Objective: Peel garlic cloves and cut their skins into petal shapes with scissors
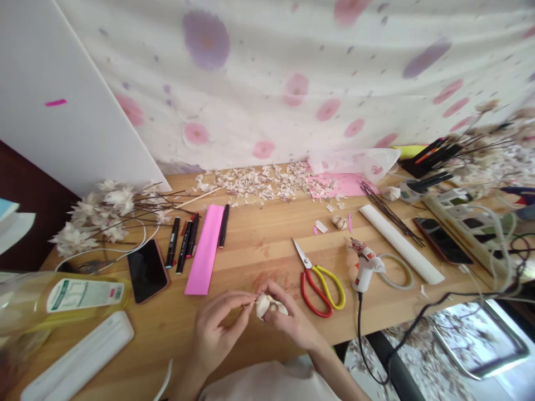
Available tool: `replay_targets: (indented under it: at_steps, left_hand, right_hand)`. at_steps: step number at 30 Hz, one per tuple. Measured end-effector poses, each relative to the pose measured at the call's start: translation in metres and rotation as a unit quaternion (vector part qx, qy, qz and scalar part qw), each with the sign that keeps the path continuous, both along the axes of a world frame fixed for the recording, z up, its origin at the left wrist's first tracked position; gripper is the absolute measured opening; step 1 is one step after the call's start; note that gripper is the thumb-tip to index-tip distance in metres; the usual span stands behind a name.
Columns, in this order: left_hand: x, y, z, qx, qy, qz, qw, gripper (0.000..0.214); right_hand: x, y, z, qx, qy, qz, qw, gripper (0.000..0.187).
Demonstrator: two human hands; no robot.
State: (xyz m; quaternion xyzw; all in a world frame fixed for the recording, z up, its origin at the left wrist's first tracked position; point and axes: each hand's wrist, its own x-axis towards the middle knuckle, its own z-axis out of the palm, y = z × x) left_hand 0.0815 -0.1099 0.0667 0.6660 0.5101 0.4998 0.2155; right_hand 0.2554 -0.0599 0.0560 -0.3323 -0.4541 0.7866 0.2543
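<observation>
My right hand (288, 317) is closed around a small white flower (264, 306) with papery petals, near the table's front edge. At the flower's left side my left hand (223, 323) pinches with thumb and forefinger. Whatever is between those fingertips is thin and too small to make out. Scissors (320, 287) with one red and one yellow handle lie open on the table to the right of my hands. Farther right is a white glue gun (363, 270), its cord running off the front edge. A pink paper strip (204, 250) lies to the left of my hands.
Petal scraps (267, 181) are heaped along the back. At left are finished-looking white flowers (96, 214), markers (184, 245), a phone (147, 270) and a yellow liquid bottle (79, 295). A white paper roll (401, 244), dark stems (390, 211) and another phone (443, 240) lie right.
</observation>
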Motion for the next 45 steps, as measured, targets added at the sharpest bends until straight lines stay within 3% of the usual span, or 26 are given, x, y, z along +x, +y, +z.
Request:
replay_targets:
  at_steps: [6, 11, 19, 25, 30, 34, 37, 40, 42, 45]
  left_hand:
    - [-0.004, 0.001, 0.003, -0.09, -0.047, -0.031, 0.994, 0.025]
    - [0.001, 0.002, -0.001, -0.14, -0.113, -0.021, 0.983, 0.011]
    - [-0.003, 0.01, -0.011, -0.312, -0.279, 0.076, 0.905, 0.026]
    - [-0.008, 0.018, -0.02, -0.339, -0.292, 0.077, 0.891, 0.034]
    - [-0.007, 0.029, -0.024, -0.338, -0.202, 0.071, 0.917, 0.04]
    - [-0.007, 0.058, -0.035, -0.322, -0.096, 0.088, 0.938, 0.041]
    - [-0.002, 0.076, -0.039, -0.289, -0.045, 0.133, 0.947, 0.037]
    - [0.006, 0.07, -0.028, -0.227, -0.001, 0.183, 0.956, 0.044]
    - [0.012, 0.055, -0.014, -0.196, 0.02, 0.145, 0.97, 0.04]
    - [0.018, 0.03, 0.005, -0.206, 0.039, 0.015, 0.978, 0.035]
  right_hand:
    - [0.0, -0.002, 0.0, -0.007, -0.003, 0.008, 1.0, 0.024]
    - [0.0, -0.002, -0.002, 0.008, -0.001, 0.013, 1.0, 0.021]
    - [0.001, -0.002, -0.01, -0.017, 0.011, 0.041, 0.999, 0.025]
    - [0.005, -0.003, -0.024, -0.041, 0.049, 0.013, 0.998, 0.03]
    - [0.01, -0.003, -0.036, -0.052, 0.066, 0.0, 0.997, 0.034]
    - [0.013, -0.003, -0.039, -0.035, 0.056, -0.031, 0.997, 0.031]
    - [0.016, -0.004, -0.037, -0.029, 0.05, -0.046, 0.997, 0.029]
    - [0.019, -0.005, -0.029, 0.021, 0.022, -0.058, 0.998, 0.027]
    - [0.021, -0.003, -0.022, 0.075, -0.014, -0.067, 0.995, 0.026]
    - [0.02, 0.001, -0.013, 0.125, -0.039, -0.059, 0.99, 0.018]
